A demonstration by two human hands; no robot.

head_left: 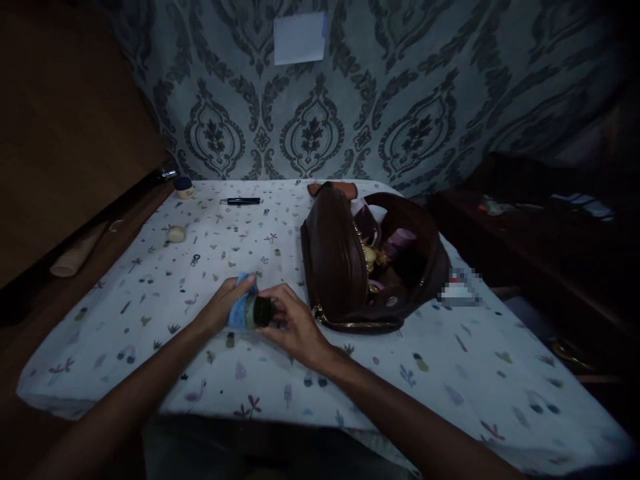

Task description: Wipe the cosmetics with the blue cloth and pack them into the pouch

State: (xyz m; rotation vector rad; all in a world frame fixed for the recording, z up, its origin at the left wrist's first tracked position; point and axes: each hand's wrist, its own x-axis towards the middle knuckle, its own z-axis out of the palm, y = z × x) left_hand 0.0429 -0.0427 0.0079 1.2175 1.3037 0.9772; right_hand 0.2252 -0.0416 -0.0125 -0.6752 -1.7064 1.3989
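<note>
Near the front middle of the table, my left hand (225, 303) is closed around a small jar (250, 311) that lies tilted toward the right. Something light blue, either a cloth or a label, covers the jar's left part. My right hand (295, 327) grips the dark lid (263, 311) between thumb and fingers; whether the lid is loose cannot be told. Just right of my hands stands a brown handbag (333, 260), its zip undone. Inside it are a pinkish-purple tube or bottle (401, 239), some yellow items and white pieces, partly hidden.
The table wears a white patterned cloth (225, 380). A dark-lidded jar (185, 189), a black pen (243, 201) and a cream-coloured round object (176, 234) lie at left. An orange-brown pouch (345, 190) sits behind the bag. Dark furniture (500, 227) flanks the right side.
</note>
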